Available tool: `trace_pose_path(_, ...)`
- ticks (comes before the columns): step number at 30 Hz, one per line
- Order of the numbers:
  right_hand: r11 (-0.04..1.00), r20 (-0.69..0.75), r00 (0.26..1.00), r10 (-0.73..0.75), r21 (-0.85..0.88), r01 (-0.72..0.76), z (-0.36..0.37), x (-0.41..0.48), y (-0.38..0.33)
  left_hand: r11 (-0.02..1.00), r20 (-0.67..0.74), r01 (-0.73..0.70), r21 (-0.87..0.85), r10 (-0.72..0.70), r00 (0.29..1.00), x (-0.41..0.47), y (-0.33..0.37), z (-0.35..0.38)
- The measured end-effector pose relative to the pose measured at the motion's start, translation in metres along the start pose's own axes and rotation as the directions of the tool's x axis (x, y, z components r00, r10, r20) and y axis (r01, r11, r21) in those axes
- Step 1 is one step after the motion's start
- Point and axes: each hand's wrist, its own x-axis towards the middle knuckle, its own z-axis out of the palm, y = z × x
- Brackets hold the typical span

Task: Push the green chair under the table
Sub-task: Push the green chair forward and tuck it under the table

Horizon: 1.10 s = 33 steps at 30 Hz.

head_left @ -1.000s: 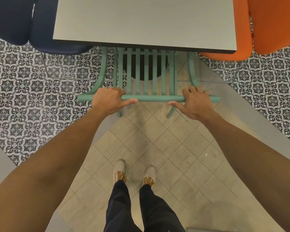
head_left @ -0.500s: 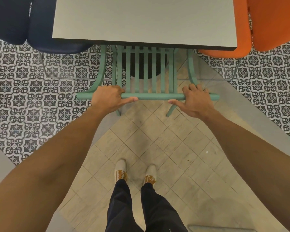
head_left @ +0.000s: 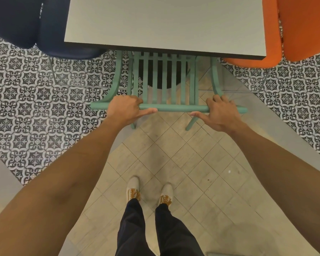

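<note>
Grip: left hand (head_left: 125,110), right hand (head_left: 220,114) clasp green chair (head_left: 174,108) top rail; seat under table (head_left: 164,24).

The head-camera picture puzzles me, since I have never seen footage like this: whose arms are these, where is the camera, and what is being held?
There is no machine here. A person wears a wide-angle camera on the head, and it looks forward and down, so you see their own two bare arms, dark trousers and pale shoes with orange laces on the beige tiled floor.

The left hand and right hand each grip the top rail of a green slatted wooden chair. Its seat is already hidden beneath the pale grey rectangular table; only the backrest and rear legs show. Nothing lies on the visible part of the tabletop.

A dark navy padded chair stands at the table's left, an orange padded chair at its right.
</note>
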Motion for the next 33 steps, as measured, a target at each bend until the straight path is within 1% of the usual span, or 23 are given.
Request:
trace_pose_path(3, 1.0, 0.002, 1.0, 0.007, 0.014, -0.007, -0.001, 0.0, 0.002, 1.0, -0.015, -0.016, 0.002, 0.016, 1.0, 0.0, -0.001, 0.0)
trace_pose_path(5, 1.0, 0.009, 1.0, 0.02, 0.016, -0.02, -0.003, 0.002, 0.004, 1.0, 0.0, -0.018, -0.004, 0.018, 1.0, 0.001, -0.003, 0.0)
trace_pose_path(8, 0.999, 0.02, 0.999, 0.028, 0.02, -0.029, -0.004, 0.004, 0.006, 0.997, 0.008, -0.045, -0.056, 0.046, 0.999, 0.003, -0.009, 0.002)
trace_pose_path(9, 0.999, 0.02, 0.999, 0.03, 0.02, -0.031, -0.003, 0.004, 0.006, 0.996, 0.0, -0.043, -0.084, 0.043, 0.999, 0.003, -0.011, 0.002)
trace_pose_path(11, 0.999, 0.015, 0.999, 0.033, 0.019, -0.033, -0.002, 0.005, 0.007, 0.993, -0.005, 0.008, -0.115, -0.009, 1.0, 0.004, -0.013, 0.001)
trace_pose_path(13, 1.0, 0.02, 1.0, 0.022, 0.011, -0.022, 0.0, 0.007, 0.009, 0.995, 0.033, 0.061, -0.075, -0.058, 0.998, 0.005, -0.014, 0.001)
trace_pose_path(16, 1.0, 0.038, 0.999, 0.006, -0.008, -0.006, -0.001, 0.01, 0.01, 0.998, 0.076, 0.07, -0.004, -0.07, 0.995, 0.006, -0.014, 0.004)
trace_pose_path(21, 0.997, 0.081, 0.996, -0.03, -0.074, 0.036, -0.005, 0.014, 0.01, 0.997, 0.103, 0.066, -0.037, -0.061, 0.993, 0.008, -0.016, 0.005)
trace_pose_path(23, 0.996, 0.078, 0.996, -0.043, -0.077, 0.049, -0.005, 0.014, 0.01, 0.999, 0.12, 0.045, -0.018, -0.043, 0.992, 0.009, -0.016, 0.004)
trace_pose_path(28, 0.994, 0.034, 0.997, -0.072, -0.077, 0.075, 0.0, 0.018, 0.015, 0.999, 0.096, 0.012, 0.033, -0.015, 0.995, 0.006, -0.011, 0.001)
trace_pose_path(31, 0.998, 0.004, 0.998, -0.062, -0.032, 0.062, 0.003, 0.018, 0.023, 1.0, 0.082, 0.02, 0.023, -0.022, 0.996, 0.006, -0.003, 0.002)
trace_pose_path(33, 0.998, -0.016, 0.998, -0.061, -0.034, 0.06, 0.003, 0.017, 0.026, 0.999, 0.074, 0.011, 0.052, -0.015, 0.997, 0.007, -0.001, 0.001)
